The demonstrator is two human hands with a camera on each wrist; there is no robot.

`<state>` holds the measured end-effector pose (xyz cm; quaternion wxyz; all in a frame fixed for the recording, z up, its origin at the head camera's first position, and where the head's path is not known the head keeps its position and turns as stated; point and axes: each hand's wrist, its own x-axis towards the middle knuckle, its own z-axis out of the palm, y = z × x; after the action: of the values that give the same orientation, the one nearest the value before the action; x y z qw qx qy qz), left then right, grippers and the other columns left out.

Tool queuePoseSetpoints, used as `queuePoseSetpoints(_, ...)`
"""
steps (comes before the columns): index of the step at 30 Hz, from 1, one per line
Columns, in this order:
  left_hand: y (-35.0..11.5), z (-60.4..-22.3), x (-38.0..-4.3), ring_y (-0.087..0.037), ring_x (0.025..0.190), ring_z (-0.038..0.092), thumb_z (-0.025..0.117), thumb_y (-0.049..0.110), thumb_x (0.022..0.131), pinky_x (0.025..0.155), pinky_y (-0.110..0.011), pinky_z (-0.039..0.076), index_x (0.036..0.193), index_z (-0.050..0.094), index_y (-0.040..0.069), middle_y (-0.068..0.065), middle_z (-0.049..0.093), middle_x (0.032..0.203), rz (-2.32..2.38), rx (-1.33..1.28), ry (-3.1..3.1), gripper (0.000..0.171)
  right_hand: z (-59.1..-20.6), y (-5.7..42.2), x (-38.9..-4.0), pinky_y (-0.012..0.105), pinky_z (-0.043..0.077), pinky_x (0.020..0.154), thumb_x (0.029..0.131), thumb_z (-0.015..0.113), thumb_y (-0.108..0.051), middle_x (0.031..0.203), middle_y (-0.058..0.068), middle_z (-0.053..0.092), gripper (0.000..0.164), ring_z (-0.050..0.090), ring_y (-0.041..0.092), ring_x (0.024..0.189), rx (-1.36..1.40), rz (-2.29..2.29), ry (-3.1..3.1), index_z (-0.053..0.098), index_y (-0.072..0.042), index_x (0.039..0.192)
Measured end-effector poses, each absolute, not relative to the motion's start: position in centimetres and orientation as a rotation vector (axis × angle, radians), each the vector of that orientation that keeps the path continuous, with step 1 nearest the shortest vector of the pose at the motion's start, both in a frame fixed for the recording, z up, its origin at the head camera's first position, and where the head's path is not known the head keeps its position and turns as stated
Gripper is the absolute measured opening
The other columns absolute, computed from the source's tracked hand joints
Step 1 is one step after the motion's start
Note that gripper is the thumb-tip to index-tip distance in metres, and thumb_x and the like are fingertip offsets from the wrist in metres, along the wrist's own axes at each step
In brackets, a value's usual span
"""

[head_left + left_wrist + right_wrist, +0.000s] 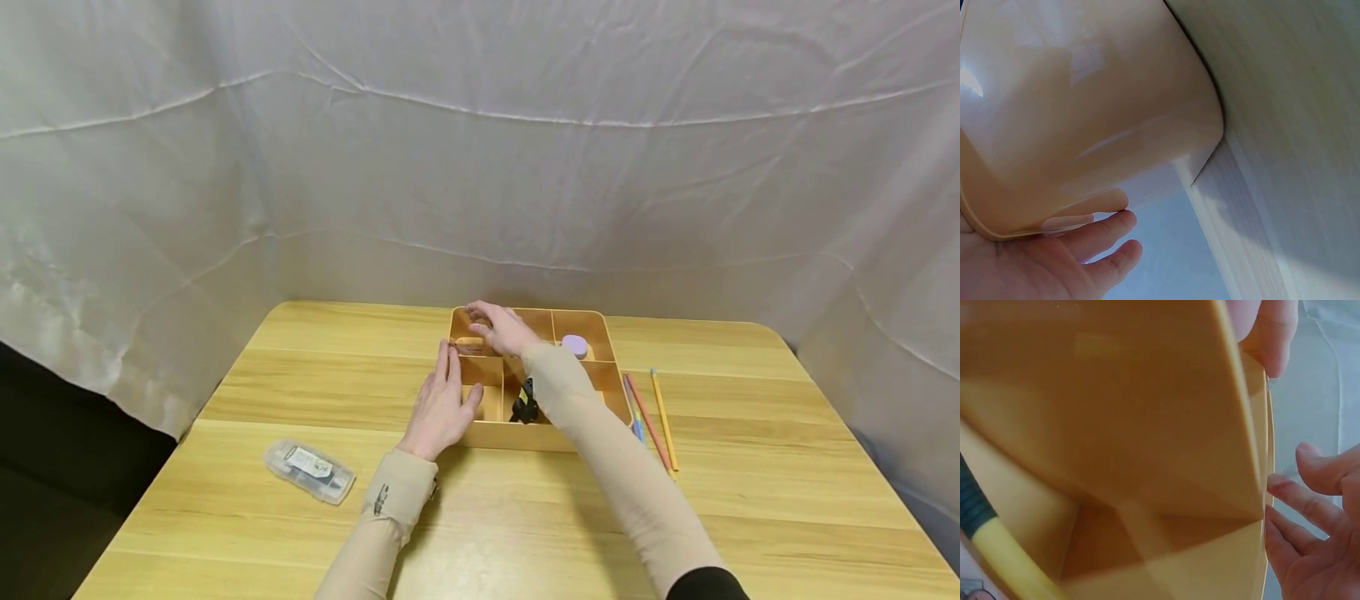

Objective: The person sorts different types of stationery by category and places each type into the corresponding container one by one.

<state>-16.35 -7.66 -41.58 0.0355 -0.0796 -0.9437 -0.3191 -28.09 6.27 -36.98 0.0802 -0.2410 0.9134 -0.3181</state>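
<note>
An orange-tan organizer box [517, 435] with divided compartments stands toward the back of the table. My left hand [441, 410] rests along its left wall with fingers extended; the left wrist view shows the fingertips against that wall [1129, 100]. Over the back left compartment hovers my right hand [504, 327], its fingers loosely bent and the thumb apart. A small shiny thing [1270, 382] shows by a right fingertip; its kind is unclear. Something thin and brownish [467, 347] lies below that hand. A black thing with a yellow part [525, 403] sits in a front compartment.
In the back right compartment is a light purple rounded item [575, 345]. Right of the box lie a yellow pencil [665, 421], a red pencil [651, 423] and a blue-purple pen [636, 417]. A clear plastic case [309, 471] lies at the left. Grey curtain [525, 183] hangs behind.
</note>
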Motion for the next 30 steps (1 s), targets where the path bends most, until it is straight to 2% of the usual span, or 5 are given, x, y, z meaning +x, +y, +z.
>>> queuePoseSetpoints(5, -7.6, -41.6, -16.3, -0.048, 0.146, 0.036, 0.049, 0.037, 0.104, 0.123, -0.058, 0.028, 0.159, 0.014, -0.006, -0.02, 0.003, 0.17, -0.977, -0.249, -2.902, 0.077, -36.7, 6.6, -27.7, 0.049, 0.039, 0.119, 0.102, 0.057, -0.014, 0.149, 0.016, 0.055, 0.048, 0.05, 0.035, 0.14, -0.717, -0.891, 2.745, 0.047, -0.007, 0.149)
queuePoseSetpoints(14, -7.7, -41.5, -16.4, -0.051, 0.142, 0.038, 0.049, 0.037, 0.104, 0.122, -0.059, 0.029, 0.159, 0.013, -0.005, -0.02, 0.003, 0.17, -0.992, -0.251, -2.899, 0.078, -34.9, 8.5, -25.4, 0.052, 0.04, 0.118, 0.101, 0.058, -0.014, 0.152, 0.015, 0.052, 0.045, 0.047, 0.039, 0.141, -0.752, -0.968, 2.709, 0.053, -0.004, 0.145)
queuePoseSetpoints(22, -8.0, -41.5, -16.4, -0.053, 0.142, 0.038, 0.048, 0.037, 0.104, 0.121, -0.059, 0.03, 0.159, 0.011, -0.005, -0.019, -0.001, 0.17, -1.013, -0.253, -2.904, 0.078, -33.7, 12.5, -21.9, 0.054, 0.04, 0.117, 0.102, 0.058, -0.017, 0.149, 0.019, 0.054, 0.044, 0.047, 0.04, 0.142, -0.722, -1.148, 2.693, 0.054, -0.003, 0.143)
queuePoseSetpoints(30, -8.3, -41.6, -16.3, -0.051, 0.145, 0.035, 0.047, 0.037, 0.105, 0.123, -0.058, 0.028, 0.159, 0.011, -0.005, -0.016, -0.003, 0.171, -1.02, -0.251, -2.906, 0.078, -34.3, 17.7, -19.1, 0.055, 0.041, 0.115, 0.101, 0.058, -0.013, 0.145, 0.027, 0.054, 0.044, 0.05, 0.045, 0.137, -0.621, -1.385, 2.634, 0.053, 0.005, 0.141)
